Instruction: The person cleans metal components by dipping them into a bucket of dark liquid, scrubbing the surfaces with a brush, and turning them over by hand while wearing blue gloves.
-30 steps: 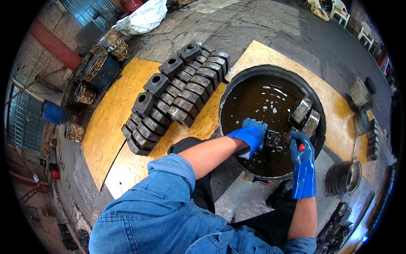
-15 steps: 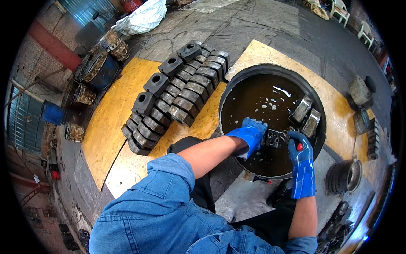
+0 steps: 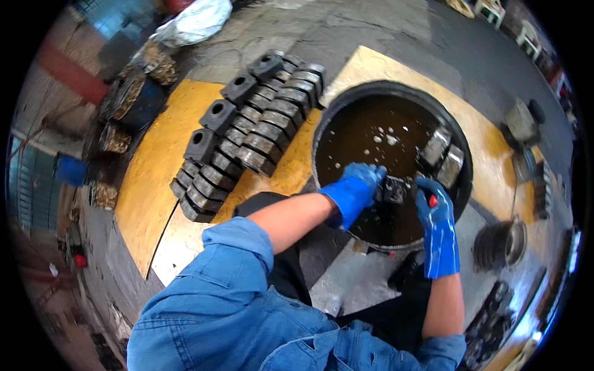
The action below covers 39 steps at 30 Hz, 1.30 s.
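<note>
A round dark tub (image 3: 396,88) of murky brown liquid stands before me. My left hand (image 3: 364,180), in a blue rubber glove, is closed on the left side of a wet, dark metal block (image 3: 393,190) at the liquid's surface. On the block's right, my gloved right hand (image 3: 435,207) is wrapped round a tool with a red handle end (image 3: 432,201). The tool's working end is hidden, so its kind does not show. Two more wet blocks (image 3: 442,154) lean against the tub's right inner wall. Pale flecks of foam float beyond my hands.
Left of the tub, rows of similar metal blocks (image 3: 253,145) stand on yellowish boards (image 3: 148,179), several with round holes facing up. Stacked metal rings (image 3: 500,244) sit to the right. Grimy drums (image 3: 139,102) and a white sack (image 3: 195,21) lie at the far left.
The whole view has shifted a little, so everything appears slightly higher and further left. Both hands keep their places at the block, with the same holds.
</note>
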Each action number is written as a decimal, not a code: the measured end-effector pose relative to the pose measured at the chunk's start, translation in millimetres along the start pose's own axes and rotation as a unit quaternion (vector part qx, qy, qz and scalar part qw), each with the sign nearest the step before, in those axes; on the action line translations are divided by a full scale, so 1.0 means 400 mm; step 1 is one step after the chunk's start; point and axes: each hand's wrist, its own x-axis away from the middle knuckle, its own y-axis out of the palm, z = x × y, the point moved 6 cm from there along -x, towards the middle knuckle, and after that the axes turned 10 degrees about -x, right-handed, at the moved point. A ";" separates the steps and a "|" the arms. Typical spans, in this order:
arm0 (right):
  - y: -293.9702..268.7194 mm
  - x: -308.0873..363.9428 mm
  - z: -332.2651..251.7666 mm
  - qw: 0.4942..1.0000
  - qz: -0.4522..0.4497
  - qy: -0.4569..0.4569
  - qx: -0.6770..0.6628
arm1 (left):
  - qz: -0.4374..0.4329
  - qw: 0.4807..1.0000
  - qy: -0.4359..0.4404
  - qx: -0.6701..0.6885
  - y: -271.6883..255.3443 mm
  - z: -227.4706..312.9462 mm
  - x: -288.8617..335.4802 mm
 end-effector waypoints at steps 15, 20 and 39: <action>0.052 -0.045 0.442 0.945 -0.022 0.281 -0.166 | -0.055 0.988 -0.117 0.088 0.001 -0.001 0.009; -0.020 -0.118 0.283 0.975 0.047 0.136 -0.172 | 0.033 0.993 -0.047 0.099 0.026 0.025 -0.002; 0.105 -0.135 -0.018 0.991 -0.046 0.061 -0.113 | 0.093 0.983 -0.035 0.152 0.031 -0.007 0.000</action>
